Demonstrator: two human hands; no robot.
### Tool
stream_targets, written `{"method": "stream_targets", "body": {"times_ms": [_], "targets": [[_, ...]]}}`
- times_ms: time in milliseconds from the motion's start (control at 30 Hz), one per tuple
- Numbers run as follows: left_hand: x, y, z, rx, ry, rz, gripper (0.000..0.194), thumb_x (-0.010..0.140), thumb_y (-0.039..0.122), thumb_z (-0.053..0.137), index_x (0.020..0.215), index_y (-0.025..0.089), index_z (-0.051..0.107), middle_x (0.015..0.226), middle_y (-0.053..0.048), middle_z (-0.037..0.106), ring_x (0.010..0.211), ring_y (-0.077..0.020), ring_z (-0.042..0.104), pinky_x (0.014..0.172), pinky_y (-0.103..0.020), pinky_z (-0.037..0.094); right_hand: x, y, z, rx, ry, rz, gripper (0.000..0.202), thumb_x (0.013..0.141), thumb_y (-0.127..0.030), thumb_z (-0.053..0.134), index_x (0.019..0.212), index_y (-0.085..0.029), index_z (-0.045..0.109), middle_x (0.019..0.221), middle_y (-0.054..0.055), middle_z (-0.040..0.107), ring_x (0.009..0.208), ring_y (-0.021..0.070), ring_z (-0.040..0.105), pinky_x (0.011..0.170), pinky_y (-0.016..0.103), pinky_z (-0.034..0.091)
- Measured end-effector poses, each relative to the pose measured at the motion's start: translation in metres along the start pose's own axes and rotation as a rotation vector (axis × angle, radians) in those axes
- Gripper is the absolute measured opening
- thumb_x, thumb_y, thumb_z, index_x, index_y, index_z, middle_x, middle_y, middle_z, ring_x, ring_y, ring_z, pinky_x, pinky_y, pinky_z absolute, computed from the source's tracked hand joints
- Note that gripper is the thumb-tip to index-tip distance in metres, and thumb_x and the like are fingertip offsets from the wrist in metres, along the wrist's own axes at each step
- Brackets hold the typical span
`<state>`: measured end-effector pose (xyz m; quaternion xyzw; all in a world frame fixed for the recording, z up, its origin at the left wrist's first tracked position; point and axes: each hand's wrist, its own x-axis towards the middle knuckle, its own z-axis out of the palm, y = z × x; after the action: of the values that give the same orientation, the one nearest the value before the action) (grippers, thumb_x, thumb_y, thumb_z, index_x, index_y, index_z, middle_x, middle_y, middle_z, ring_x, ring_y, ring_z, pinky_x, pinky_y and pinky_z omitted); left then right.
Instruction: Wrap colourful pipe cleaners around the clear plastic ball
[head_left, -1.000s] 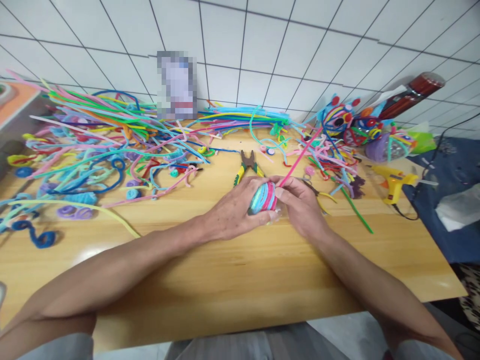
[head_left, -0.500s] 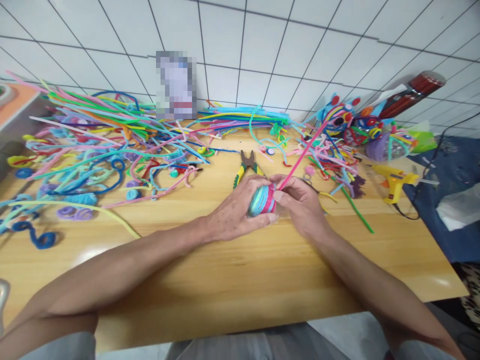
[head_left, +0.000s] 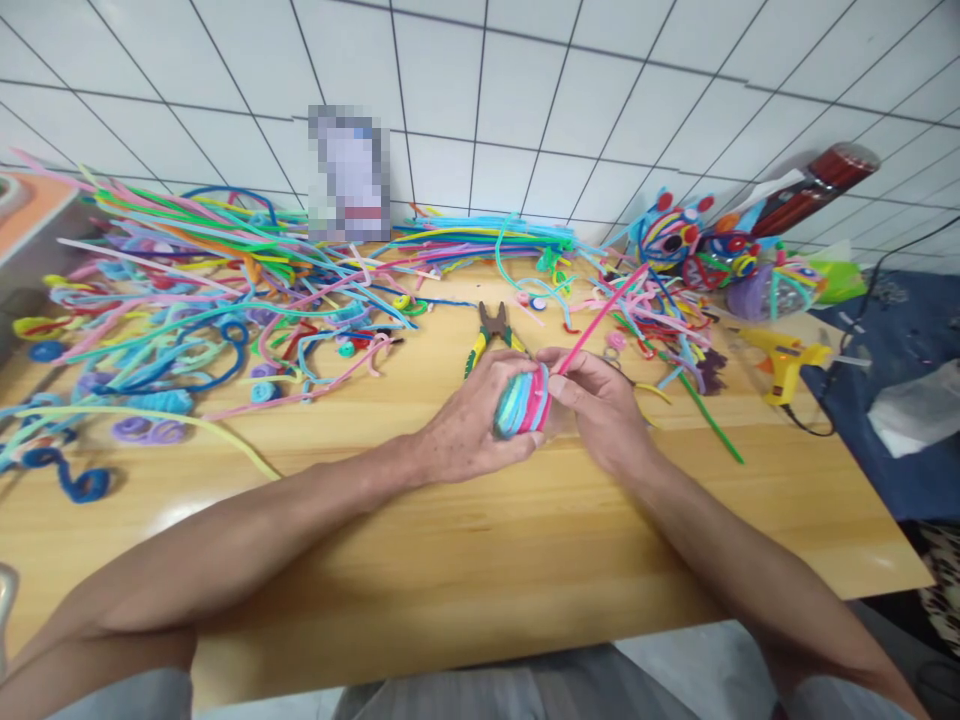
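My left hand [head_left: 476,415] is closed around a rounded bundle wrapped with blue, green and pink pipe cleaners [head_left: 523,402]. What lies under the wrapping is mostly hidden, though a see-through edge shows on its right side. My right hand [head_left: 600,400] pinches a bright pink pipe cleaner [head_left: 604,322] close to the bundle. Its free end slants up and to the right, over the table. Just beyond my left hand, pliers [head_left: 493,335] with yellow and green handles lie with their jaws apart.
Heaps of coloured pipe cleaners [head_left: 187,260] spread along the left and back of the wooden table [head_left: 450,570]. At the right are a yellow glue gun [head_left: 787,362], decorated figures [head_left: 671,240] and a red cylinder [head_left: 825,185]. A tiled wall [head_left: 510,100] stands behind.
The bundle has turned slightly in my left hand, showing more of its pink band. The pink pipe cleaner's free end is shorter and lower than before.
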<state>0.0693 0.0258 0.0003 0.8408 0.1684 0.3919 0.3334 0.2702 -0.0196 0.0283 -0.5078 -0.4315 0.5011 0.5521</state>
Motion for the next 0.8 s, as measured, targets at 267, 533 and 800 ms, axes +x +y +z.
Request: {"method": "stream_targets", "body": {"times_ms": [267, 533, 800], "targets": [[0.001, 0.004, -0.004, -0.021, -0.052, -0.002, 0.078, 0.092, 0.043, 0.077, 0.154, 0.025, 0.033, 0.152, -0.020, 0.046, 0.148, -0.0377, 0.045, 0.122, -0.061, 0.044, -0.003, -0.001, 0.000, -0.019, -0.030, 0.007, 0.033, 0.075, -0.049, 0.095, 0.089, -0.027, 0.075, 0.119, 0.001, 0.077, 0.104, 0.0217, 0.070, 0.091, 0.036, 0.058], [0.010, 0.021, -0.016, -0.074, -0.167, -0.381, 0.070, 0.095, 0.054, 0.074, 0.149, 0.020, 0.047, 0.140, -0.015, 0.063, 0.123, -0.0317, 0.067, 0.109, -0.051, 0.057, -0.003, -0.002, 0.001, -0.026, -0.054, 0.042, 0.036, 0.074, -0.052, 0.095, 0.091, -0.026, 0.075, 0.117, 0.002, 0.077, 0.094, 0.0195, 0.070, 0.082, 0.033, 0.059], [0.006, 0.016, -0.007, -0.073, -0.051, -0.135, 0.072, 0.088, 0.041, 0.080, 0.148, 0.023, 0.043, 0.145, -0.016, 0.056, 0.134, -0.0327, 0.059, 0.115, -0.053, 0.053, -0.002, -0.005, -0.002, 0.022, -0.017, 0.041, 0.035, 0.074, -0.051, 0.095, 0.091, -0.027, 0.076, 0.124, 0.001, 0.076, 0.102, 0.0204, 0.071, 0.090, 0.034, 0.059]]}}
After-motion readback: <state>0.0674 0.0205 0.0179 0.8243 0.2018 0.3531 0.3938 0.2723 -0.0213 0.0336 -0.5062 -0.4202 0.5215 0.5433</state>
